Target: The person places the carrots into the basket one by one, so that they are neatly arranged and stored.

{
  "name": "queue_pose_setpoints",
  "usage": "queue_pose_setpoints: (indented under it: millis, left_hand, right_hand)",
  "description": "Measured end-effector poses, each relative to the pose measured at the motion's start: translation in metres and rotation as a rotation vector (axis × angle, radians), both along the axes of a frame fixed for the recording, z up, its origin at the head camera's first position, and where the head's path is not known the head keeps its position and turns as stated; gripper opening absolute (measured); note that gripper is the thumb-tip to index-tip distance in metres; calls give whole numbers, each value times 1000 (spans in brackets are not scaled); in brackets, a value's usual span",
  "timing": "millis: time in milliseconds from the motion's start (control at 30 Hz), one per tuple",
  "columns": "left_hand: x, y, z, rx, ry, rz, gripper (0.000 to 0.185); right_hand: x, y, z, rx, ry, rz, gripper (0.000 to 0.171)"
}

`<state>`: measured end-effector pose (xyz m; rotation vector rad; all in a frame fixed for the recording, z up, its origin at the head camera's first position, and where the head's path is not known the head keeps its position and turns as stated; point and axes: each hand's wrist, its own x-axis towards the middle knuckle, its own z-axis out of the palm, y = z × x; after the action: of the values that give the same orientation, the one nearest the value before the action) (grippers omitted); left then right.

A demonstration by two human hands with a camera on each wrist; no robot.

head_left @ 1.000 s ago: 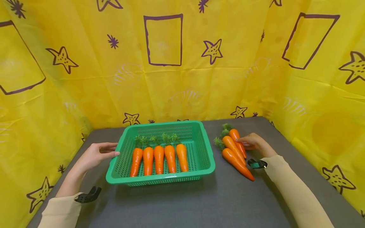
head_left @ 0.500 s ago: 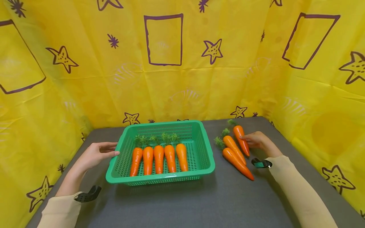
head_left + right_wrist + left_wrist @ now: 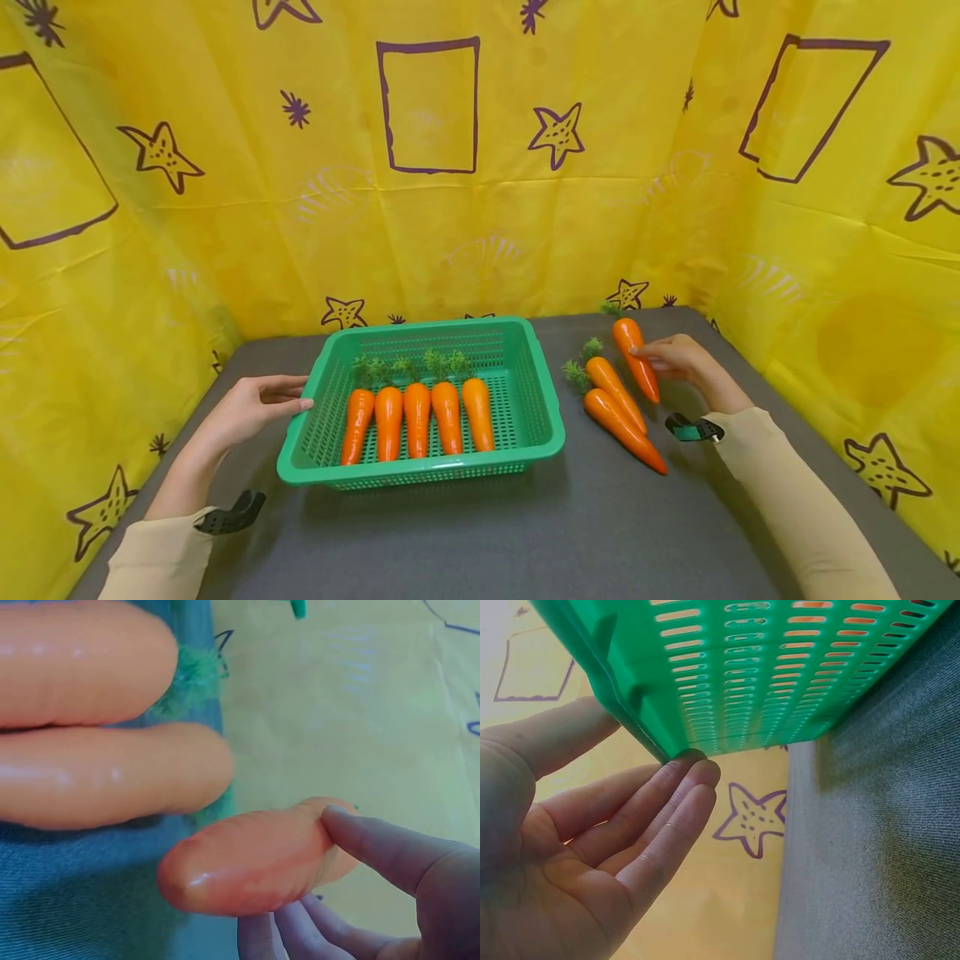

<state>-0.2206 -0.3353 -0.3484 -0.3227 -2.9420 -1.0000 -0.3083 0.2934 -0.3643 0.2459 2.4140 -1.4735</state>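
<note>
In the head view my right hand (image 3: pixel 682 358) pinches an orange carrot (image 3: pixel 636 358) with a green leafy top. The right wrist view shows my thumb on one side of this carrot (image 3: pixel 247 862) and fingers beneath it. Two more carrots (image 3: pixel 618 425) lie side by side on the table, left of that hand. My left hand (image 3: pixel 251 408) holds the left rim of a green plastic basket (image 3: pixel 551 408). The left wrist view has the thumb over the basket rim (image 3: pixel 604 682) and the fingertips under it. Several carrots (image 3: pixel 417 421) lie in a row inside, tops toward the back.
A dark grey cloth covers the table (image 3: pixel 450 542). Yellow printed curtains (image 3: pixel 480 242) enclose the back and both sides. Right of the row of carrots, the basket floor (image 3: pixel 507 417) shows bare.
My right hand has drawn its carrot away from the other two, moving it toward the back and slightly right and up. The left hand and basket have stayed in place.
</note>
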Motion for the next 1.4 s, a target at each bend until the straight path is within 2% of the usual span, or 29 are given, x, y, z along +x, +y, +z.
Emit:
queue_pose_setpoints:
  millis: [167, 800, 1133, 1400]
  left_hand:
    - [1, 0, 0, -2, 9, -3, 57]
    - [0, 0, 1, -5, -1, 2, 60]
    - [0, 0, 0, 12, -5, -6, 58]
    - [0, 0, 0, 15, -11, -4, 59]
  right_hand:
    - [2, -4, 8, 34, 23, 31, 74]
    - [11, -38, 45, 29, 77, 144, 78]
    - [12, -58, 63, 6, 103, 200, 71]
    - [11, -72, 69, 1, 96, 261, 68]
